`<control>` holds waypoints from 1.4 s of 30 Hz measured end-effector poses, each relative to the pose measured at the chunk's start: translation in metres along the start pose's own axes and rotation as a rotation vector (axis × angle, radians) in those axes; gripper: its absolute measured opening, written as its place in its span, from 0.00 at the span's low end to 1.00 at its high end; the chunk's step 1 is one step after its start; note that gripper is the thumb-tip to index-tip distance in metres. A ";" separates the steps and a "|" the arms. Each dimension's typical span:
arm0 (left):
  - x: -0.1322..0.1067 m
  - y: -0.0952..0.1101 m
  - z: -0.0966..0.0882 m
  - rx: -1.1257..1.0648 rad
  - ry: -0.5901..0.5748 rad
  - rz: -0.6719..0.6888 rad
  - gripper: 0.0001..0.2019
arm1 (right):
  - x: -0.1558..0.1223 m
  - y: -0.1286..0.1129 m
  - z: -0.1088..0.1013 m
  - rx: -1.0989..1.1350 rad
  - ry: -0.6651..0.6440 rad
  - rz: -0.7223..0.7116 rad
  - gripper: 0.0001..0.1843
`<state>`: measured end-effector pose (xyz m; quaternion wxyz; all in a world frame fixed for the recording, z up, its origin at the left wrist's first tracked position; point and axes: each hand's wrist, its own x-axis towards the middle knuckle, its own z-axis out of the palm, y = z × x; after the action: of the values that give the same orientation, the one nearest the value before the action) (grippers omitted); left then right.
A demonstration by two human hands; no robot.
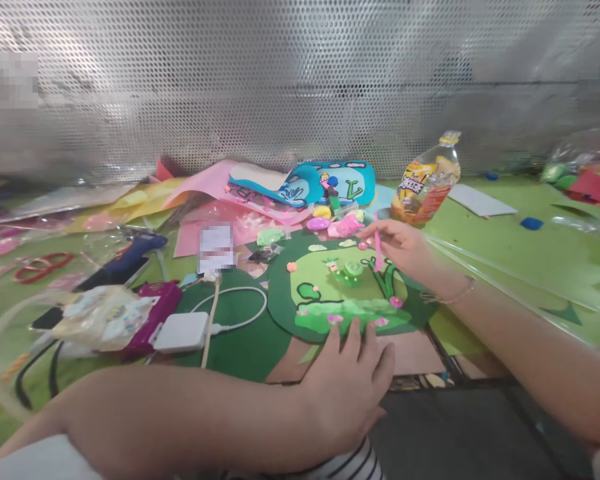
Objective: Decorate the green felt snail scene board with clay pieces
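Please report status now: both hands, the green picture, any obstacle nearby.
Left hand: spread at near edge of dark-green rounded paper picture. Right hand: pinching slim pink stick over it. Yellow-capped clear plastic bottle behind right hand, not blocking.

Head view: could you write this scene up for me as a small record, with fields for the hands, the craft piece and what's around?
Left hand: spread, fingertips over the craft piece's lower edge
Right hand: holding a slim pink stick
Craft piece: green, with a snail-like figure
Behind: blue picture, bottle
Far left: red-handled scissors
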<state>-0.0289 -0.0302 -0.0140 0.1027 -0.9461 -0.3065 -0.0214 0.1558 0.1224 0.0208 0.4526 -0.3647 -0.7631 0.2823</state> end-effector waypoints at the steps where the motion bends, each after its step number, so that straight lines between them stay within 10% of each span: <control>1: 0.000 0.000 0.002 0.014 0.028 0.008 0.31 | -0.002 -0.006 0.003 0.020 -0.014 -0.002 0.08; 7: -0.002 -0.002 0.014 0.066 0.145 0.022 0.24 | -0.006 -0.045 0.031 -0.090 -0.114 -0.113 0.17; 14: -0.001 -0.001 0.019 0.033 0.164 0.019 0.26 | -0.002 -0.050 0.078 -0.010 -0.343 0.130 0.04; 32: -0.002 -0.003 0.010 0.008 0.133 0.035 0.28 | -0.014 -0.042 0.077 -0.307 -0.394 -0.154 0.06; 42: -0.001 -0.003 0.011 0.032 0.144 0.038 0.29 | -0.016 -0.037 0.080 -0.251 -0.380 -0.032 0.07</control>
<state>-0.0319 -0.0262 -0.0239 0.1401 -0.9459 -0.2808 -0.0823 0.0786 0.0804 0.0066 0.2561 -0.3464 -0.8695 0.2414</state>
